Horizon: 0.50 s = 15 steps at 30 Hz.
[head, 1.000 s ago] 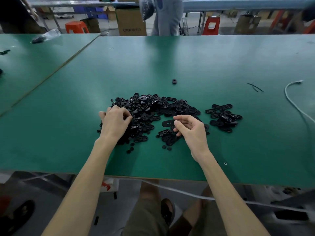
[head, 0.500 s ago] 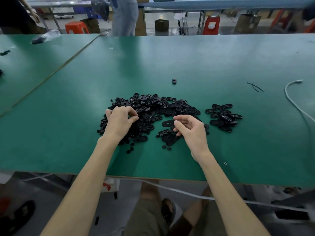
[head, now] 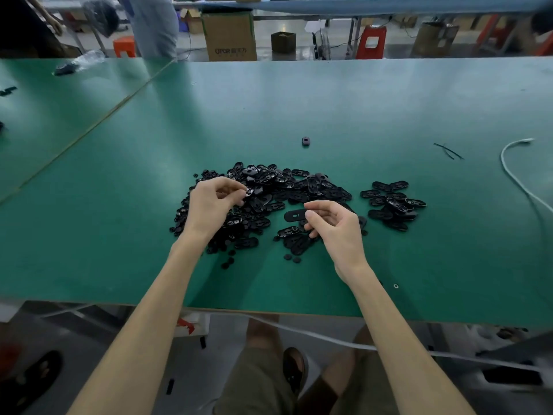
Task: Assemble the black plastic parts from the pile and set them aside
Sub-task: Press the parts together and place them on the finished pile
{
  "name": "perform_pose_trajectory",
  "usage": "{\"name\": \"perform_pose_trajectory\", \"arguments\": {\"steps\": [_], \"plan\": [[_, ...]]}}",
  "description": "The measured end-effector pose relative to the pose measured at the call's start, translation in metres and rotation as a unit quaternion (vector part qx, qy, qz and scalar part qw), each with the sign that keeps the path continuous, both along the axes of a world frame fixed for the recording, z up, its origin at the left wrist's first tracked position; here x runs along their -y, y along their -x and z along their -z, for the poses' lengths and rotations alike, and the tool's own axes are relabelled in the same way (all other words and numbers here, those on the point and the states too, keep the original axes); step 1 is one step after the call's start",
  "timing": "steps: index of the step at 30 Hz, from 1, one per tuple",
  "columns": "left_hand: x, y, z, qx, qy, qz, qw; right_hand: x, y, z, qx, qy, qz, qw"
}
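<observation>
A brown box (head: pixel 229 37) and a smaller one (head: pixel 283 41) stand on the floor beyond the table (head: pixel 329 109); their contents cannot be seen. A clear bag (head: pixel 79 62) on the next table holds something dark.

The pile (head: pixel 299 187) of black parts lies mid-table, with a smaller heap (head: pixel 392 205) set just to its right and one lone part (head: pixel 305 141) beyond. The right hand (head: pixel 338 226) pinches an oval part (head: pixel 294 216) between thumb and forefinger, above the near edge of the pile. The left hand (head: pixel 209 205), its fingers curled, pinches a small piece (head: pixel 248 191) over the pile's left side.

Half a second ago the left hand was lower, digging in the pile; it has risen with its piece. The right hand holds the oval part as before. The person walking behind the table has moved left, uncovering the brown box.
</observation>
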State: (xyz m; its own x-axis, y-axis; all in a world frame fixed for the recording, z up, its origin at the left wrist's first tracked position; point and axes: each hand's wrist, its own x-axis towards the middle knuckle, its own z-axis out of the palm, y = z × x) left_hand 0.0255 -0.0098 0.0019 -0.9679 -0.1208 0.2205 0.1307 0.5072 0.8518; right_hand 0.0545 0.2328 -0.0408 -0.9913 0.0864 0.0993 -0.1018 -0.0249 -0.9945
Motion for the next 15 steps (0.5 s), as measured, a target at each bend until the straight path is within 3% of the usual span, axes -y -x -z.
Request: {"name": "perform_pose_trajectory", "arguments": {"steps": [6, 15], "plan": [[-0.042, -0.008, 0.004, 0.009, -0.151, 0.117, 0.982, -0.001, -0.001, 0.0, -0.008, -0.001, 0.004, 1.0], [-0.086, -0.019, 0.028, -0.059, -0.241, 0.041, 0.968, -0.003, 0.002, 0.001, -0.019, 0.013, 0.045, 0.999]]}}
